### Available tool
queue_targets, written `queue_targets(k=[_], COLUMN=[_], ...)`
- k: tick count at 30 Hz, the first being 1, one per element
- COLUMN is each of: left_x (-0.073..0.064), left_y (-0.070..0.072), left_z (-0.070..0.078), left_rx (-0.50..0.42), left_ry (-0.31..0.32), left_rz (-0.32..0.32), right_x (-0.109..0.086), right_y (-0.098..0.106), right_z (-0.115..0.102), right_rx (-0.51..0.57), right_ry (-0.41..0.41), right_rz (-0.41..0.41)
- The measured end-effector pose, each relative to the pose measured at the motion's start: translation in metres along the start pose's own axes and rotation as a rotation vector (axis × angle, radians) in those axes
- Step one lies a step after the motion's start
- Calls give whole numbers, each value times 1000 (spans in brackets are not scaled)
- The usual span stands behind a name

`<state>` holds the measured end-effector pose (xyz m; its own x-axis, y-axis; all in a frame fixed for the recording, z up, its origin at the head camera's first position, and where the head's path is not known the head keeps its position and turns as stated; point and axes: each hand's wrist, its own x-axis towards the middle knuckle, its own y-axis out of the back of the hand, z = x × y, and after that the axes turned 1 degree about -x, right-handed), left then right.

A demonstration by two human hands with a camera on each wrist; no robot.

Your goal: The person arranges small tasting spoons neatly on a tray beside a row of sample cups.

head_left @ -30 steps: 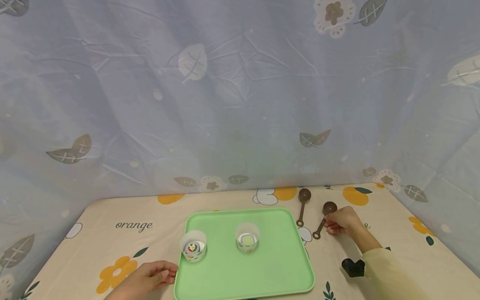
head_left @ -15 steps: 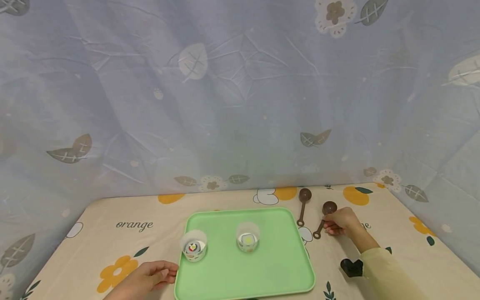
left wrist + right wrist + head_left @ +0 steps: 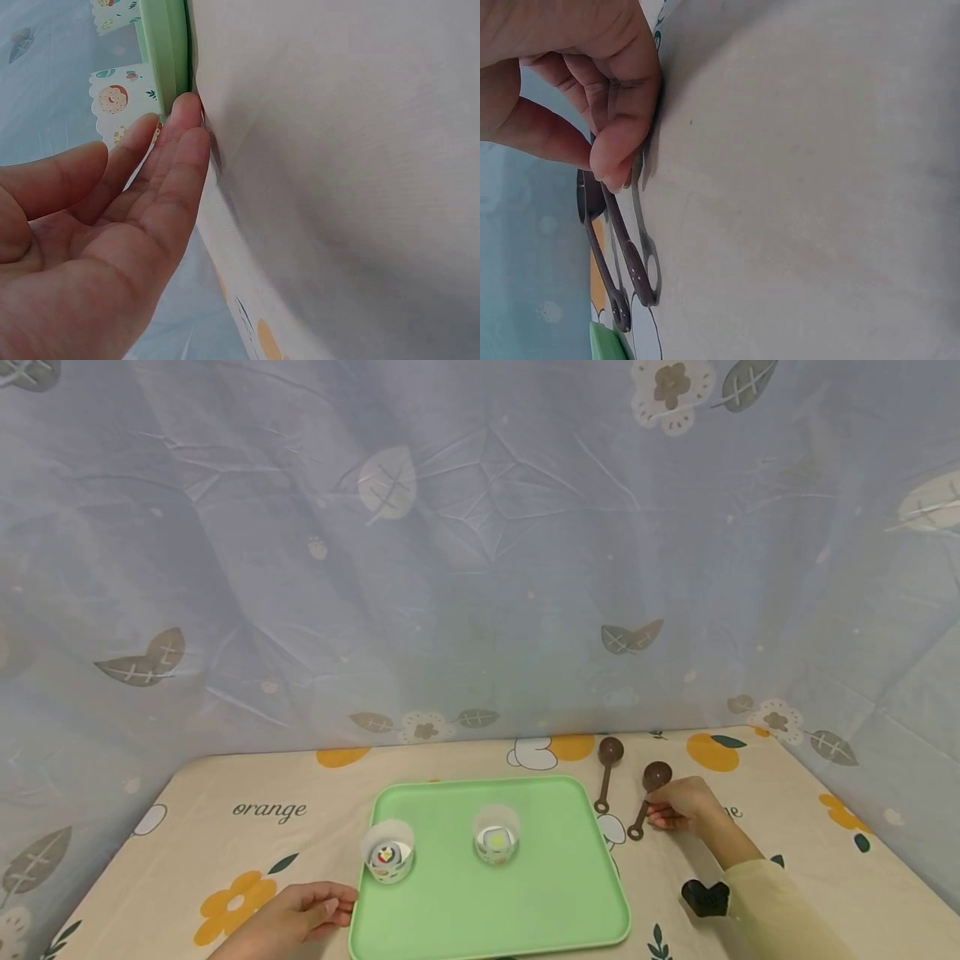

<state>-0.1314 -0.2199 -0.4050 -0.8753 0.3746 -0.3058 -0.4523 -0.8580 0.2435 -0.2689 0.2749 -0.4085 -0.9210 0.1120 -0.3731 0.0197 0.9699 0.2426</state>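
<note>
My right hand (image 3: 681, 803) pinches the handle of a brown measuring spoon (image 3: 657, 774) between thumb and fingers. In the right wrist view the handle (image 3: 631, 262) of this spoon slants just off the cloth, its shadow beside it; the hand hides its bowl there. To its left lies a second brown measuring spoon (image 3: 611, 752). At the left edge of the green tray (image 3: 555, 902), my left hand (image 3: 300, 914) has its fingertips against or just beside the rim, fingers loosely extended. Two patterned paper cups, one at the tray's left edge (image 3: 387, 853) and one near its middle (image 3: 496, 835), stand upright.
A black heart-shaped object (image 3: 705, 898) lies by the right sleeve (image 3: 772, 906). Small items with coloured tops sit inside the cups. A patterned cloth (image 3: 270, 777) covers the table, and a grey-blue curtain (image 3: 480, 568) hangs behind it.
The spoon in my right hand has turned very slightly, its bowl shifting a little to the left. The left hand, the tray and the cups stay where they were.
</note>
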Motion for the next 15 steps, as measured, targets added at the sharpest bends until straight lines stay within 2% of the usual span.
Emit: queue_targets(k=[5,15], left_x=[0,0], left_y=[-1,-3], left_z=[0,3], left_rx=[2,5], left_ry=[-2,42], left_rz=[-1,31], right_x=[-3,-10], right_y=[3,9], right_z=[1,-6], right_rx=[22,-13], right_ry=[40,79], right_rz=[-27,-85])
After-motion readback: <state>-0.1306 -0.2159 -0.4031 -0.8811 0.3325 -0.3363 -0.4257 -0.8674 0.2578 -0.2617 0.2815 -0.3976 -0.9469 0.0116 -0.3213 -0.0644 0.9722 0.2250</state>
